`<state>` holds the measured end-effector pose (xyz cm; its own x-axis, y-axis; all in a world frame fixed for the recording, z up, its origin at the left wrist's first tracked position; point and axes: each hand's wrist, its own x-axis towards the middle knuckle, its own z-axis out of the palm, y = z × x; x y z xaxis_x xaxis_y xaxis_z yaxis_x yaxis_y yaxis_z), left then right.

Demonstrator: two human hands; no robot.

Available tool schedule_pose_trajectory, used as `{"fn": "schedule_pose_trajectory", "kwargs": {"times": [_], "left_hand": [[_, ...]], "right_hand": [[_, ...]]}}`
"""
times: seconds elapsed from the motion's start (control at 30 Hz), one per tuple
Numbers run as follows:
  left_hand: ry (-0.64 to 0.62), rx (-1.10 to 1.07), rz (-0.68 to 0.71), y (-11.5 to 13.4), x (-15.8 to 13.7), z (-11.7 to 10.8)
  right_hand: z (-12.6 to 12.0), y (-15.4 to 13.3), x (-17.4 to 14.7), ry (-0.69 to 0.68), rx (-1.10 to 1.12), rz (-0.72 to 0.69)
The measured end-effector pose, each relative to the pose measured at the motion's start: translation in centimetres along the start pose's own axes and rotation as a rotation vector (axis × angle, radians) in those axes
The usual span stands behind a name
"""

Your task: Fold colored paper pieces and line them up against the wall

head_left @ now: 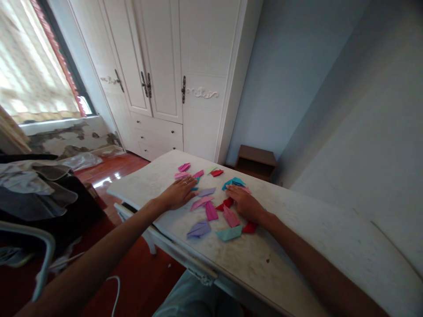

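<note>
Several folded paper pieces lie scattered on a white table (142, 180). My left hand (179, 194) is palm down with its fingers stretched out, partly over a blue piece and beside a lavender piece (207, 192). Flat among the papers rests my right hand (246, 204), its fingertips at a blue folded paper (234, 182) and its edge near a red piece (226, 204). Between and in front of the hands are a magenta piece (211, 211), a pink piece (230, 216), a purple piece (198, 229) and a mint green piece (229, 233). What lies under the palms is hidden.
A white wardrobe (205, 53) stands behind the table. Past its far edge is a small brown cabinet (256, 160). At left, clothes lie on a dark object (76, 215) near a white metal frame (49, 246). The wall borders the table on the right.
</note>
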<state>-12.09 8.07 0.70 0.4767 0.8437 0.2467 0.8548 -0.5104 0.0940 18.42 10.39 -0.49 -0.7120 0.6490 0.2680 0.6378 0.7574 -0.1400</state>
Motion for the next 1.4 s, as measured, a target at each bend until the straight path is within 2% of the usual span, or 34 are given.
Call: {"fn": "schedule_pose_trajectory", "kwargs": {"times": [0.2,0.43,0.7,0.8,0.93,1.03,1.13,1.23,1.4], "left_hand": [[-0.024,0.029,-0.091,-1.3,-2.0,-0.7],[0.024,0.098,-0.197,-2.4,-3.8,-1.0],[0.102,0.01,-0.191,-2.6,-6.0,-0.1],[0.191,-0.044,-0.151,-1.1,-6.6,-0.3],[0.289,-0.13,0.033,4.0,-7.3,-1.2],[0.276,-0.195,0.253,8.6,-7.5,-1.7],[0.223,-0.218,0.379,11.5,-7.6,-1.4],[0.206,-0.203,0.393,11.9,-7.6,-0.6],[0.266,-0.163,0.361,9.8,-8.0,-0.1]], "right_hand": [[-0.5,2.6,-0.7,0.141,-0.032,0.047],[-2.1,4.5,-1.9,-0.013,-0.056,0.231],[-3.3,4.4,-4.3,0.034,-0.11,0.257],[-3.2,4.3,-4.7,0.072,-0.103,0.28],[-2.9,3.6,-3.7,0.111,-0.151,0.268],[-2.5,2.4,-1.6,0.106,-0.167,0.225],[-2.0,1.3,0.7,0.015,-0.126,0.133],[-1.3,1.0,2.5,-0.06,-0.134,0.154],[-0.9,1.5,3.3,-0.049,-0.138,0.205]]}}
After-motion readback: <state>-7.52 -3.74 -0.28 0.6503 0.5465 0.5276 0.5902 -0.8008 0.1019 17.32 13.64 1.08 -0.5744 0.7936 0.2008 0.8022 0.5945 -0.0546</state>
